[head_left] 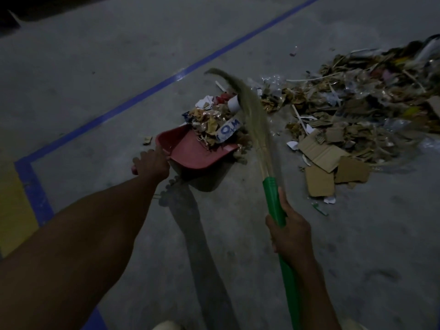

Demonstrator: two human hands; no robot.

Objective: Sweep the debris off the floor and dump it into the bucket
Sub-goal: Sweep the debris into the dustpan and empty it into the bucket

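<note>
Fingers (139, 163) of your left hand (153, 164) curl round the handle of one red dustpan (190, 152), whose mouth faces away from you. Your right hand (289, 234) grips the green handle of one broom (273, 201). Its blurred bristles (252, 115) lie against a clump (214, 120) of paper scraps at the pan's mouth. One big debris heap (357, 103) lies on the floor (238, 32), right of the broom. Two flat cardboard pieces (320, 182) sit at its near edge. One blue line (142, 91) runs left of the pan.
</note>
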